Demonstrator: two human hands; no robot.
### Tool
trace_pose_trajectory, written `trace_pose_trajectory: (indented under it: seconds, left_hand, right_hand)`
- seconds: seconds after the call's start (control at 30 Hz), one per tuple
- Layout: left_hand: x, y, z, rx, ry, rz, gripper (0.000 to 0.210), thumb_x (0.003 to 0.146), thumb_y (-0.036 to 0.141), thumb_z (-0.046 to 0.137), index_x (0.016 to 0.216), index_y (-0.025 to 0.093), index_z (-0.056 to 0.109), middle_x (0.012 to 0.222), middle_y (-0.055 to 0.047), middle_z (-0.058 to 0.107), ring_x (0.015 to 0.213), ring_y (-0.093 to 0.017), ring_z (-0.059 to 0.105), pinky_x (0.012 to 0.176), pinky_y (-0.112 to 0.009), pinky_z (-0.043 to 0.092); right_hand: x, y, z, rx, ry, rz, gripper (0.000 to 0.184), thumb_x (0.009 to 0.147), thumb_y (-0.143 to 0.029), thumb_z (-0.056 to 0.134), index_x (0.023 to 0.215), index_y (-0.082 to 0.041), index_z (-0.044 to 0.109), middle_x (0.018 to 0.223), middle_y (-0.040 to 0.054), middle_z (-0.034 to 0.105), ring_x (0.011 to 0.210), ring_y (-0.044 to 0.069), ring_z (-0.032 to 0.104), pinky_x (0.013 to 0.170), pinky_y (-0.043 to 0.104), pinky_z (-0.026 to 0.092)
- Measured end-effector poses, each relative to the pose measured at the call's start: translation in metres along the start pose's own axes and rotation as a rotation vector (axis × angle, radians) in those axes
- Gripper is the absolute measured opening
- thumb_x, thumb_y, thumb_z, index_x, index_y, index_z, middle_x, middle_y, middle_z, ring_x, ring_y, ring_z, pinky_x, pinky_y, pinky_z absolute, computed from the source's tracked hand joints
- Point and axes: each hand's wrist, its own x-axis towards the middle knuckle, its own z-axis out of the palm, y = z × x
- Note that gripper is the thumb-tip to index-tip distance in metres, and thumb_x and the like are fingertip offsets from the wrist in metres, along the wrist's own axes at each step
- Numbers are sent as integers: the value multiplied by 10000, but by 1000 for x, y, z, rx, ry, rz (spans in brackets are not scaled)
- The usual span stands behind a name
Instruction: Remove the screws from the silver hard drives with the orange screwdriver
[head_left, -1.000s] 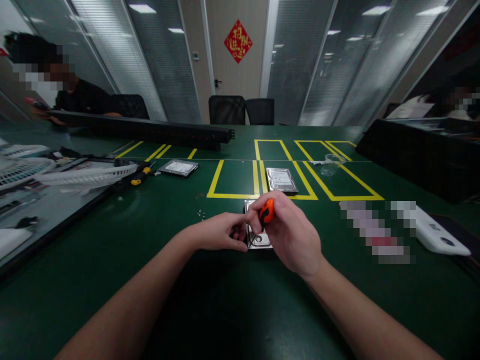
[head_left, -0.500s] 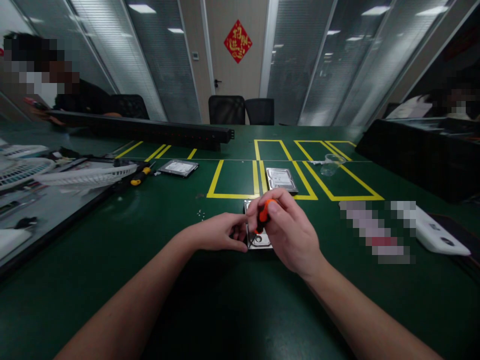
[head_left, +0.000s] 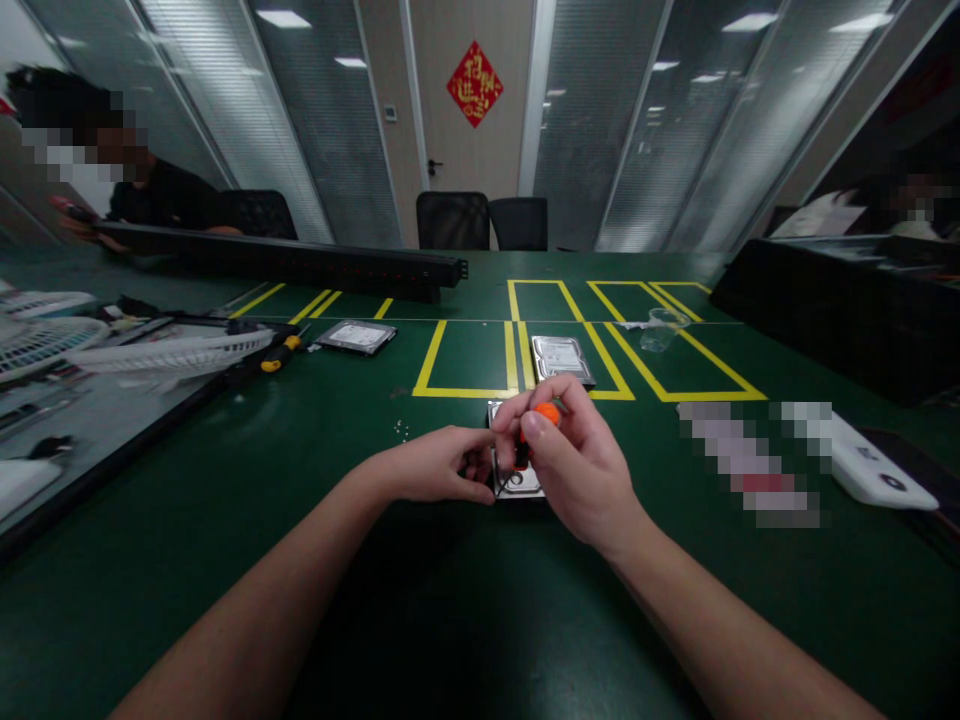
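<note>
A silver hard drive (head_left: 525,487) lies on the green table in front of me, partly covered by both hands. My left hand (head_left: 454,462) grips its left edge, with the fingers curled and the thumb at the near corner. My right hand (head_left: 581,455) is closed round a small orange and black screwdriver (head_left: 547,411). The screwdriver stands tilted, its shaft reaching down to the drive's near left corner; the tip's exact contact is hard to make out. Left of the hands lie several tiny screws (head_left: 402,430).
Two more hard drives lie farther off, one behind my hands (head_left: 562,358) and one to the left (head_left: 358,336). A yellow and black screwdriver (head_left: 282,353) rests by a tray (head_left: 112,440). At right are a clear plastic cup (head_left: 660,328) and a white phone-like object (head_left: 874,465). People sit across the table.
The screwdriver's handle has turned and shifted slightly in my right hand, whose fingers have moved a little. My left hand and the hard drive stay in place.
</note>
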Motion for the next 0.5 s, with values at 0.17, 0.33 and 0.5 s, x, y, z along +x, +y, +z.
trace_pose_trajectory:
  seconds: [0.17,0.33,0.5]
  left_hand:
    - [0,2,0,-41,-10,-12,285,821,330,798,995,189,622,820,32,613,714,-149,579,621,-265,437]
    - [0,1,0,-34,-10,1,331,818,323,802,1065,198,620,836,29,625,726,-152,586,632,-265,434]
    - [0,-1,0,-35,-7,9,312,812,323,803,1042,193,636,839,21,629,731,-153,582,635,-266,426]
  right_hand:
    - [0,-1,0,8,-6,0,207,1052,-387,482,1066,-210,588,856,29,658,633,135,486,619,308,414]
    - [1,-1,-3,-31,-14,2,200,1043,-338,511,991,-189,634,895,50,667,731,160,578,679,326,462]
    - [0,0,-1,22,-25,12,103,982,-281,645,1013,-249,552,902,0,676,630,121,532,630,296,421]
